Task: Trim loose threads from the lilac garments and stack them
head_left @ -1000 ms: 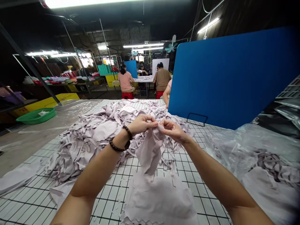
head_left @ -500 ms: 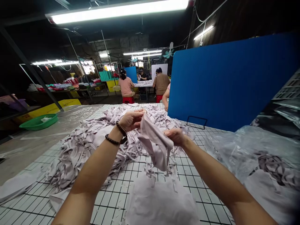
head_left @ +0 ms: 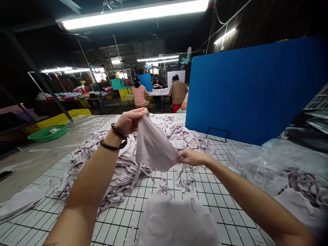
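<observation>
A pale mauve cloth piece (head_left: 155,145) hangs stretched in the air between my two hands, a thin strip dangling from its left side. My left hand (head_left: 132,119), raised above and wearing dark beaded bracelets, pinches its upper corner. Lower down, my right hand (head_left: 189,157) grips its right edge, the fingertips slightly blurred. Beneath lies a flat stack of the same cloth (head_left: 178,218) with thin straps at its far end. Behind the held piece spreads a large heap of similar cloth (head_left: 89,157).
A blue board (head_left: 246,92) stands upright at right, a black wire stand (head_left: 217,134) at its foot. Clear plastic bags (head_left: 256,164) with cloth lie at the right. A green basin (head_left: 47,134) sits at far left. Several people work behind the grid-marked table (head_left: 118,229).
The cloth, folded and drooping before, is now spread wider. My left hand has moved up and left, and my right hand slightly down.
</observation>
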`<state>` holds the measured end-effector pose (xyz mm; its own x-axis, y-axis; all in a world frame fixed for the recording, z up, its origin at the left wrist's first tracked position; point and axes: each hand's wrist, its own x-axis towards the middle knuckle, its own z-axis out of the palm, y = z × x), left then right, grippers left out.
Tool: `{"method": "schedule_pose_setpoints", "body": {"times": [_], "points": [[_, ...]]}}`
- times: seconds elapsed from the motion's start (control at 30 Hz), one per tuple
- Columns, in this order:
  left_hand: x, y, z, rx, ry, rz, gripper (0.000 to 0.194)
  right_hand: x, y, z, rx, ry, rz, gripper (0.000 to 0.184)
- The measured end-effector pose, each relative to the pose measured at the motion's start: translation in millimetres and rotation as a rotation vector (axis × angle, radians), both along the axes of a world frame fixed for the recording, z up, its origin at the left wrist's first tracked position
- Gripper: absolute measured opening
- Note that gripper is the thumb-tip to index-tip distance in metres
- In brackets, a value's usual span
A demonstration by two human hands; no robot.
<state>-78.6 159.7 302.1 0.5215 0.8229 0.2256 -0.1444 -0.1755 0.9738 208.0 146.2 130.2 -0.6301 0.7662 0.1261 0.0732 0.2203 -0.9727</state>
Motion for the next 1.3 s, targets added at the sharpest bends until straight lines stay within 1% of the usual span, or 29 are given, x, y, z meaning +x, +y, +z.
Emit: {"method": "schedule_pose_setpoints", "body": {"times": [0.03, 0.07, 0.1, 0.17, 0.2, 0.23, 0.3, 0.33, 0.37, 0.43, 0.5, 0.57, 0.63, 0.73, 0.83, 0.9, 1.03, 1.13, 1.2, 1.3], "points": [[-9.0, -0.8, -2.8, 0.013, 0.059, 0.024, 0.025, 11.7, 2.2, 7.7, 0.022, -0.009, -0.054, 0.003], [-17.7, -1.0, -7.0, 0.032, 0.14, 0.043, 0.026, 23.5, 4.2, 17.9, 0.043, -0.067, -0.085, 0.008], [-25.5, -0.6, -12.5, 0.067, 0.231, 0.06, 0.028, 34.7, 5.2, 30.3, 0.08, -0.094, -0.155, 0.012], [-37.0, 2.4, -27.4, 0.173, 0.423, 0.095, 0.031, 51.5, 3.1, 59.6, 0.255, -0.231, -0.371, 0.02], [-40.3, 4.6, -36.3, 0.23, 0.513, 0.113, 0.032, 56.3, -0.2, 75.0, 0.323, -0.285, -0.422, 0.024], [-42.4, 7.1, -45.5, 0.274, 0.593, 0.128, 0.032, 58.8, -4.7, 90.0, 0.368, -0.334, -0.418, 0.027], [-44.1, 12.0, -62.3, 0.316, 0.673, 0.156, 0.033, 58.9, -15.1, 116.4, 0.375, -0.378, -0.324, 0.033], [-44.7, 14.0, -69.0, 0.315, 0.662, 0.165, 0.034, 57.9, -19.8, 126.9, 0.36, -0.39, -0.292, 0.035], [-45.5, 15.4, -74.1, 0.304, 0.621, 0.172, 0.034, 57.1, -23.6, 135.6, 0.348, -0.403, -0.289, 0.037], [-47.9, 16.3, -79.5, 0.263, 0.492, 0.17, 0.035, 57.8, -28.2, 147.4, 0.334, -0.444, -0.342, 0.039], [-50.3, 14.4, -80.2, 0.207, 0.408, 0.104, 0.037, 61.7, -29.4, 153.2, 0.302, -0.48, -0.352, 0.04], [-50.5, 10.7, -79.2, 0.148, 0.4, 0.0, 0.037, 67.1, -28.8, 155.4, 0.255, -0.484, -0.31, 0.04], [-47.2, 6.9, -78.4, 0.095, 0.422, -0.096, 0.036, 72.0, -27.6, 156.1, 0.238, -0.473, -0.309, 0.041], [-37.3, 3.9, -77.7, 0.072, 0.42, -0.139, 0.033, 76.9, -25.9, 158.0, 0.228, -0.447, -0.34, 0.044], [-27.2, 4.8, -75.7, 0.118, 0.383, -0.064, 0.033, 80.4, -25.4, 161.3, 0.231, -0.431, -0.32, 0.041], [-23.5, 6.9, -73.5, 0.18, 0.393, -0.015, 0.032, 83.6, -24.4, 162.4, 0.249, -0.428, -0.313, 0.04], [-24.3, 12.8, -70.5, 0.373, 0.538, 0.046, 0.031, 92.5, -18.1, 157.2, 0.278, -0.434, -0.339, 0.037], [-27.4, 17.1, -72.3, 0.441, 0.616, 0.128, 0.034, 96.5, -14.0, 149.3, 0.283, -0.459, -0.351, 0.035], [-29.0, 19.7, -75.3, 0.468, 0.649, 0.169, 0.036, 96.3, -13.4, 144.3, 0.255, -0.473, -0.334, 0.034], [-30.1, 25.3, -80.3, 0.516, 0.674, 0.203, 0.035, 94.5, -12.9, 137.5, 0.149, -0.478, -0.283, 0.033]]}}
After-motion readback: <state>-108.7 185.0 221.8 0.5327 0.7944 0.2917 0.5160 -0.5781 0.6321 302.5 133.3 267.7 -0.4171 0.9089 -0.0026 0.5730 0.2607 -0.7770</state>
